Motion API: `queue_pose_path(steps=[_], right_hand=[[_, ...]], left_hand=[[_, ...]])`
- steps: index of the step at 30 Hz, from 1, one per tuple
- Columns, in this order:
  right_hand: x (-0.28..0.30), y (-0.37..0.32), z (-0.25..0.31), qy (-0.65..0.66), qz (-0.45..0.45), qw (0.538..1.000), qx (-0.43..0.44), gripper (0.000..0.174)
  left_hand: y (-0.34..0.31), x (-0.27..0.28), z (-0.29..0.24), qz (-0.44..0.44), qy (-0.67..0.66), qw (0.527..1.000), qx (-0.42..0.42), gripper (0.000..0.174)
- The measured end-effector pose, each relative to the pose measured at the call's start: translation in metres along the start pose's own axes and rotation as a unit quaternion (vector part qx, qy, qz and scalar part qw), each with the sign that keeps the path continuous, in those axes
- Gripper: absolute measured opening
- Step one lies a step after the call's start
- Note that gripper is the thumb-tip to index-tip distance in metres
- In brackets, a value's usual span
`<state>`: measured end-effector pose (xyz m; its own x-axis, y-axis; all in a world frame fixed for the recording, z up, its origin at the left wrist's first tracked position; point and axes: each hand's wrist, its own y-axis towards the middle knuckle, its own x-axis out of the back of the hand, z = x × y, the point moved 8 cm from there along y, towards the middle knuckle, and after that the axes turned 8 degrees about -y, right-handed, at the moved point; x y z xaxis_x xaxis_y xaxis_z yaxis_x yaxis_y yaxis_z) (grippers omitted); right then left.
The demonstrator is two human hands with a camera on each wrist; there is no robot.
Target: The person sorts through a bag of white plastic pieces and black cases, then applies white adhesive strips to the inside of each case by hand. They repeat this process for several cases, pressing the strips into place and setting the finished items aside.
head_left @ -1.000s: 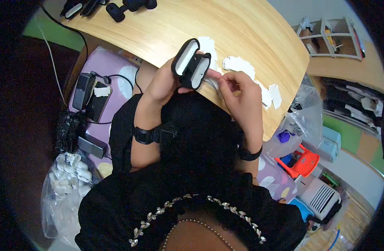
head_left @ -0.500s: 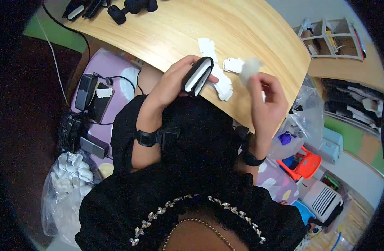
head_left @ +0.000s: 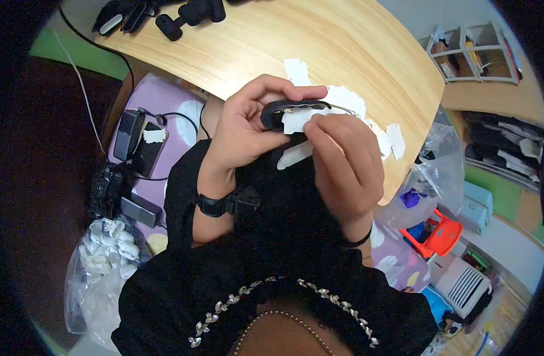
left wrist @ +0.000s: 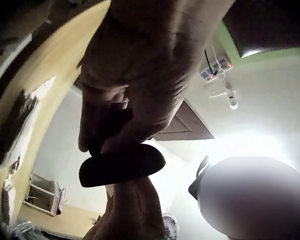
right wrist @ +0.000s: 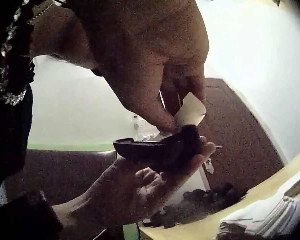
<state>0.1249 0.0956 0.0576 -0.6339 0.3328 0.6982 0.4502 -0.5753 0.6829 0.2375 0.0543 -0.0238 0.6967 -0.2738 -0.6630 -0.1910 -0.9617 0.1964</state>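
Note:
My left hand (head_left: 245, 121) holds a small black hinged case (head_left: 273, 117) with white inside, its fingers over the top edge and its thumb below. The case stands open, and its lower half shows a white inner face (head_left: 294, 155). Between thumb and fingers, my right hand (head_left: 352, 160) pinches a thin white paper-like piece (head_left: 296, 121) at the case's upper half. In the right wrist view this piece (right wrist: 191, 111) rises, bent, over one end of the case (right wrist: 155, 149). The left wrist view shows the dark outside of the case (left wrist: 122, 165) between both hands.
White cut pieces (head_left: 347, 99) lie on the wooden table (head_left: 343, 41) beyond the hands. Black cases (head_left: 121, 18) and a black jointed object (head_left: 189, 16) are at its far left. A bag of white parts (head_left: 109, 249) stands at lower left, beside a purple seat (head_left: 159, 98) with a phone.
The case, nearly closed half a second ago, is now open and turned. My right hand has come back left from over the table with the white piece to the case.

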Motion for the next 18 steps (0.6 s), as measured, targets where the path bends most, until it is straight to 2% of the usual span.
queue_pose_path(steps=[3, 7, 13, 14, 17, 18], right_hand=[[-0.006, 0.001, 0.005, -0.024, 0.023, 0.999, 0.003, 0.024], [-0.013, 0.0, 0.0, 0.038, 0.046, 0.997, -0.042, 0.019], [-0.028, 0.003, -0.001, 0.091, 0.075, 0.99, -0.074, 0.022], [-0.034, 0.004, 0.002, 0.097, 0.089, 0.988, -0.075, 0.023], [-0.049, 0.006, 0.006, 0.111, 0.151, 0.98, -0.069, 0.027], [-0.056, 0.004, 0.008, 0.121, 0.183, 0.974, -0.059, 0.028]], left_hand=[[0.002, 0.001, 0.001, 0.006, 0.02, 1.0, -0.021, 0.039], [0.002, 0.001, 0.001, 0.023, 0.018, 0.999, -0.017, 0.035], [0.0, 0.007, 0.0, 0.03, 0.056, 0.998, -0.015, 0.031], [-0.002, 0.01, 0.001, 0.012, 0.048, 0.999, 0.016, 0.031], [-0.012, 0.016, -0.005, -0.031, 0.119, 0.992, -0.031, 0.031], [-0.021, 0.021, -0.005, -0.051, 0.175, 0.983, -0.009, 0.032]])
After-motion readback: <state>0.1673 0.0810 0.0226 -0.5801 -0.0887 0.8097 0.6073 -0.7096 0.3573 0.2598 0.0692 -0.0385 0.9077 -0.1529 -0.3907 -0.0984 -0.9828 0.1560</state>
